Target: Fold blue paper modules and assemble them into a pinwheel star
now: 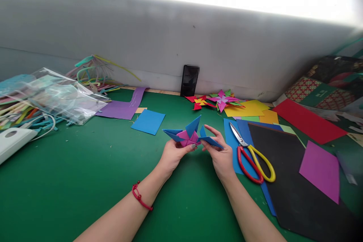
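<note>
"The left hand [170, 155] and the right hand [222, 155] come close together; what do they have?"

"One folded paper piece [188, 138], pink in the middle with blue points. The left pinches its lower left side, thumb in front. The right has its thumb and fingers around a blue point at the other side."

"And where is that piece?"

"Between them, over the green counter [119, 181]. Whether it touches the surface, I cannot tell."

"What's nearest the right hand?"

"A blue sheet [229, 136], just beside it. Scissors [242, 141] with a red and a yellow handle lie partly over that, blades pointing away from the person. Farther right, a magenta sheet [320, 170] rests on a black sheet [289, 189]."

"Beyond the hands?"

"A red-and-yellow star [200, 101] and a multicoloured star [222, 99], below a dark phone [189, 79] propped on the wall [159, 38]."

"To the left?"

"A blue square [148, 121] near a purple piece [119, 109], then a clear plastic bag [68, 94] among coloured strips [24, 115]."
</note>
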Tool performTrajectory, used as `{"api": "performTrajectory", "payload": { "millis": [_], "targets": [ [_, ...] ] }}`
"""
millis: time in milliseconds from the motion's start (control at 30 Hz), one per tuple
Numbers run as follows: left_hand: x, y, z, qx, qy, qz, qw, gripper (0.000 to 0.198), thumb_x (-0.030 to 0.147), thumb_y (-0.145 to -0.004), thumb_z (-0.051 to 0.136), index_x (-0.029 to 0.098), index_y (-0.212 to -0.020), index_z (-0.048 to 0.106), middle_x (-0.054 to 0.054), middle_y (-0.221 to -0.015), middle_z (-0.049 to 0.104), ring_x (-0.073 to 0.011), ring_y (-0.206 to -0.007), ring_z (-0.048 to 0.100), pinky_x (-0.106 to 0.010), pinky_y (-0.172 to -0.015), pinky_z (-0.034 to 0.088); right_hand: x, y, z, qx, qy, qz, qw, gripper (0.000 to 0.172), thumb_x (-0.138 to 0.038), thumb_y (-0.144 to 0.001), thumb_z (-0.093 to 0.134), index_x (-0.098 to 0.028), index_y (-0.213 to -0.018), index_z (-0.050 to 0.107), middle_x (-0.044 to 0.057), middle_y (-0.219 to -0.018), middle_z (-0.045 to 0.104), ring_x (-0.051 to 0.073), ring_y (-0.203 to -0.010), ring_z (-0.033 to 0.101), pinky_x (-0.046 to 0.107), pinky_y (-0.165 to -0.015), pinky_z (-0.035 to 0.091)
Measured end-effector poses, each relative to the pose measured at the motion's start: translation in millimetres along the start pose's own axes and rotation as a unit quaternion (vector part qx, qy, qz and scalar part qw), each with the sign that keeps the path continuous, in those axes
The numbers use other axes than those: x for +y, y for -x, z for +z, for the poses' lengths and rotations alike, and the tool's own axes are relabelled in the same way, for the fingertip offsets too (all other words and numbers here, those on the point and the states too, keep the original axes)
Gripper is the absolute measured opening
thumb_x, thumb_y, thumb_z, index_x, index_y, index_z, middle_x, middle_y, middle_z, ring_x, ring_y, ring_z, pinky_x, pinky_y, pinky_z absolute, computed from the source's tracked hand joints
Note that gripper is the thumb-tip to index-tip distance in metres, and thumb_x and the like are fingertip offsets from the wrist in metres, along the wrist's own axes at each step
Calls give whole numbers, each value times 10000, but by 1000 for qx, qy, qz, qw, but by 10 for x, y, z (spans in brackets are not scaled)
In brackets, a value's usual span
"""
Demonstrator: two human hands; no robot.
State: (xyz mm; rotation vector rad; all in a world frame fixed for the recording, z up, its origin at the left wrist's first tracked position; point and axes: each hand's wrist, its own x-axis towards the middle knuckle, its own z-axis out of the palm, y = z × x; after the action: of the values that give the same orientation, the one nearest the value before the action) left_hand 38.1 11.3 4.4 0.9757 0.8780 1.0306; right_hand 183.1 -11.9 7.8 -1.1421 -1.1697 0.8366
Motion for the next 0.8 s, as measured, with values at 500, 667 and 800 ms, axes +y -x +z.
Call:
{"api": "performTrajectory", "payload": {
  "millis": [500, 667, 800],
  "targets": [
    [-73, -31, -24, 22, 10, 14, 1000, 428, 269, -609, 716, 93, -980, 597, -109, -915, 678, -230, -797, 643, -354, -760, 509, 77, -6, 0, -1, 25, 13, 1000, 40, -248, -705, 656, -209, -697, 653, 45, -1171, 521, 130, -621, 565, 284, -494, 468],
    [-68, -30, -25, 29, 2, 1, 1000, 428, 274, -615, 711, 95, -986, 593, -107, -914, 679, -232, -793, 646, -347, -757, 508, 102, -27, 3, -17, 1, 44, 999, 105, -290, -689, 661, -198, -737, 645, 63, -1201, 506, 170, -715, 585, 277, -493, 483],
    [-54, -24, -22, 29, -3, -6, 1000, 430, 285, -614, 710, 99, -983, 589, -106, -900, 682, -232, -784, 649, -339, -746, 507, 112, -36, -6, -8, -43, 49, 998, 151, -297, -719, 630, -206, -840, 622, 71, -1234, 478, 177, -768, 580, 267, -491, 488]
  ]
}}
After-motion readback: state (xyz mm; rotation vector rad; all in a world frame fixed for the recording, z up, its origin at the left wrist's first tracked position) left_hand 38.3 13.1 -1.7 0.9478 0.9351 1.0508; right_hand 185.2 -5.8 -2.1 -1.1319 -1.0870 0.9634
